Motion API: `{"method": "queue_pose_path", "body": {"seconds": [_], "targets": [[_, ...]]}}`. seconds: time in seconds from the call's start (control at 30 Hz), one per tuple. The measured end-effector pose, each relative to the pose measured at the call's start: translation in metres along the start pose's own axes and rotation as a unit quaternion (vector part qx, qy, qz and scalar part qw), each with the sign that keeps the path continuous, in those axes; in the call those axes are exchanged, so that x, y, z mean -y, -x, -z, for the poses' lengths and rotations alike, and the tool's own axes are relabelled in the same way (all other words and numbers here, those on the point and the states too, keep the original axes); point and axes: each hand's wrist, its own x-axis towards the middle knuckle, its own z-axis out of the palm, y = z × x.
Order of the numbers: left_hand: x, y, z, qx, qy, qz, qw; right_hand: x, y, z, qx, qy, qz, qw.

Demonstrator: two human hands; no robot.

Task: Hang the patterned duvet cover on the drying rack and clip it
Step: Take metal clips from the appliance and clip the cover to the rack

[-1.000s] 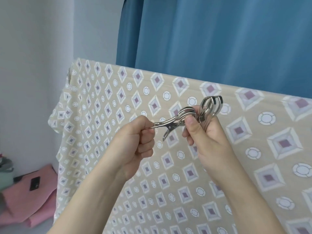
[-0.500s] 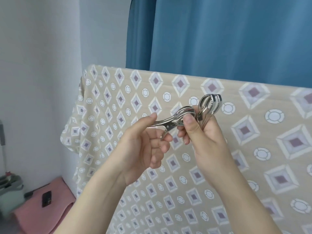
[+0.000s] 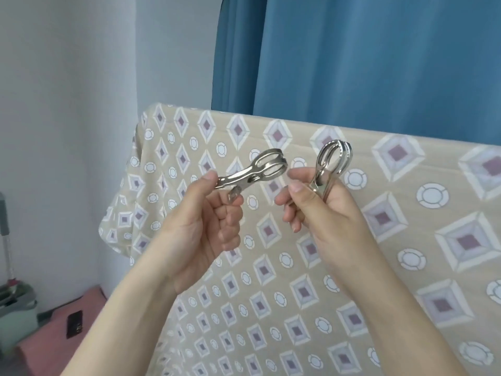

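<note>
The beige patterned duvet cover [image 3: 393, 240], printed with diamonds and circles, hangs draped over the drying rack, whose bars are hidden under the fabric. My left hand [image 3: 200, 226] pinches one metal clip [image 3: 254, 172] by its handle end, jaws pointing right. My right hand [image 3: 320, 213] grips other metal clips [image 3: 332, 165], held upright with their looped jaws on top. Both hands are in front of the cover, below its top edge, and the clips are apart from each other.
A blue curtain [image 3: 366, 55] hangs behind the rack. A white wall [image 3: 67, 104] is to the left. On the floor at lower left lie a pink cloth [image 3: 54, 346] with a small dark object [image 3: 74, 325] and a pale green container [image 3: 16, 310].
My left hand has pulled one clip away from the bunch in my right hand; the clips were joined before and are separate now. The view has shifted left.
</note>
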Motion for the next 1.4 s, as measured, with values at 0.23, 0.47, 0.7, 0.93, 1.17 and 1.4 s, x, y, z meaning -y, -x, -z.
{"method": "queue_pose_path", "body": {"seconds": [0.23,0.47,0.7,0.93,1.17,1.4], "targets": [[-0.032,-0.037,0.086,-0.045,-0.041,-0.084,0.995,0.001,-0.043,-0.054,-0.020,0.115,-0.031,0.993],[-0.064,-0.087,0.157,-0.117,-0.120,-0.105,0.980,0.009,-0.115,-0.126,-0.034,0.380,0.049,0.923],[-0.093,-0.111,0.219,-0.181,-0.176,-0.130,0.959,0.010,-0.176,-0.173,-0.011,0.608,0.137,0.782],[-0.111,-0.113,0.268,-0.215,-0.198,-0.157,0.943,0.000,-0.229,-0.202,0.036,0.658,0.184,0.729],[-0.132,-0.154,0.316,-0.206,-0.237,-0.192,0.930,0.013,-0.279,-0.225,0.036,0.735,0.168,0.656],[-0.155,-0.204,0.350,-0.149,-0.348,-0.240,0.894,0.001,-0.318,-0.240,0.039,0.687,0.070,0.722]]}}
